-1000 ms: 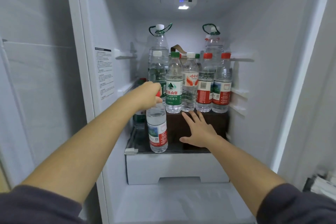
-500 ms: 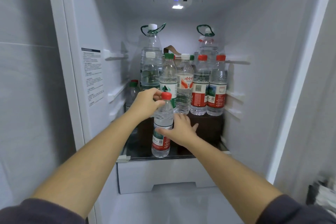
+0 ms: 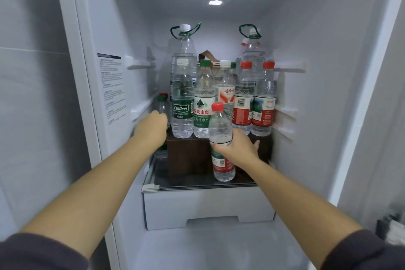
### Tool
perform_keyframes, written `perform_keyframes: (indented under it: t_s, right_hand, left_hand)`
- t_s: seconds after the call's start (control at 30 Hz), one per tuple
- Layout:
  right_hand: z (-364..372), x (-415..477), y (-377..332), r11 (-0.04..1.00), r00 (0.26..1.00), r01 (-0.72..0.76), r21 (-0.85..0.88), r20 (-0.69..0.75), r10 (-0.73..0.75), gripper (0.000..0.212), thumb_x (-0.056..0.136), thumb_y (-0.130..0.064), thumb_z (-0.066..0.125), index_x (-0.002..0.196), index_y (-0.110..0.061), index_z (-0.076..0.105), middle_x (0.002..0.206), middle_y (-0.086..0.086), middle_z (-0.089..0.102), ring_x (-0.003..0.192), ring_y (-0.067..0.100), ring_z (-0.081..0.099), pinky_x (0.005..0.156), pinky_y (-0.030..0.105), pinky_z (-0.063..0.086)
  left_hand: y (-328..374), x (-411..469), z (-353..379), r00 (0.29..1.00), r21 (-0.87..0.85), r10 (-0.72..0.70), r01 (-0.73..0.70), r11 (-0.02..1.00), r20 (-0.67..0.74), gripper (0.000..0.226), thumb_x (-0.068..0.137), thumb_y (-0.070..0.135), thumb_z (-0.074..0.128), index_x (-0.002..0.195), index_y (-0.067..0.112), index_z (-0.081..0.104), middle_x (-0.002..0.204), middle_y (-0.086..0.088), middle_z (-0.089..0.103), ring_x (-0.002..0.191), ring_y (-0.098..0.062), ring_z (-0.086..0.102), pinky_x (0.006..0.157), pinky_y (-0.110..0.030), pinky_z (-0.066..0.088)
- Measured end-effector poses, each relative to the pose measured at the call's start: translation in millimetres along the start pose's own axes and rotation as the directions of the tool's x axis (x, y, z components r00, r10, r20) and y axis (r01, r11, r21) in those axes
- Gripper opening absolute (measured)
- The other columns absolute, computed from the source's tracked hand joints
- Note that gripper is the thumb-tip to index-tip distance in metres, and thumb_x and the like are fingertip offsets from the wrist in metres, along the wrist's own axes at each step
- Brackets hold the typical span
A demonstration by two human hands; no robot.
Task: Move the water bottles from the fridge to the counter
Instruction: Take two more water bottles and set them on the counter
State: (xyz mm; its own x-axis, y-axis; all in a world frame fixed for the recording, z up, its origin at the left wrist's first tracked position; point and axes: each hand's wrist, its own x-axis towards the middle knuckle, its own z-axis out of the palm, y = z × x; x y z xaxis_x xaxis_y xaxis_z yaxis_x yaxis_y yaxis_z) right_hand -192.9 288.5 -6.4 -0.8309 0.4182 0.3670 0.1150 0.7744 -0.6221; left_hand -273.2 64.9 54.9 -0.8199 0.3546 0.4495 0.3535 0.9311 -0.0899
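Dk grey sleeves (image 3: pixel 37 252) L+R, forearms (image 3: pixel 92 193) bare.

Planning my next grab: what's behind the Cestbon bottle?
A taller clear bottle, white-capped with a green carry handle, stands behind the Cestbon bottle; its lower part is covered, label unseen.

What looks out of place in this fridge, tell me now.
Nothing is spilled or toppled. The oddity is a dark brown box on the glass shelf, serving as a platform for a row of upright bottles. A brown strap loops up behind them.
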Motion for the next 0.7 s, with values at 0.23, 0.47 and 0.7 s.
perform_keyframes:
  t_s: [0.23, 0.47, 0.7]
  right_hand:
    - [-7, -9, 21, 0.999, 0.999, 0.039, -0.006, -0.012, -0.04, 0.051, 0.078, -0.063, 0.064, 0.116, -0.033, 0.05, 0.121, -0.014, 0.063, 0.125, 0.018, 0.052, 0.119, 0.064, 0.005]
    - [-8, -6, 23, 0.999, 0.999, 0.049, 0.006, 0.009, -0.049, 0.051, 0.078, -0.062, 0.065, 0.118, -0.033, 0.05, 0.123, -0.014, 0.062, 0.125, 0.019, 0.052, 0.118, 0.064, 0.008]
    - [-8, -3, 24, 0.999, 0.999, 0.04, 0.032, 0.027, -0.041, 0.053, 0.074, -0.066, 0.064, 0.115, -0.036, 0.05, 0.118, -0.018, 0.062, 0.12, 0.016, 0.054, 0.117, 0.064, 0.013]
  left_hand:
    - [-6, 3, 19, 0.989, 0.488, 0.135, -0.15, 0.86, 0.065, 0.032, 0.088, 0.015, 0.058, 0.12, 0.016, 0.06, 0.122, -0.005, 0.052, 0.115, -0.023, 0.047, 0.093, -0.034, 0.038]
    - [-8, 32, 33, 0.994, 0.467, 0.104, -0.104, 0.878, 0.027, 0.053, 0.09, 0.017, 0.054, 0.139, 0.003, 0.039, 0.142, -0.02, 0.039, 0.132, -0.033, 0.036, 0.111, -0.041, 0.031]
    - [-16, 85, 37, 0.998, -0.083, -0.012, 0.018, 0.996, 0.068, 0.073, 0.091, -0.002, 0.046, 0.151, -0.006, 0.006, 0.157, -0.027, 0.009, 0.141, -0.039, 0.028, 0.111, -0.045, 0.036]
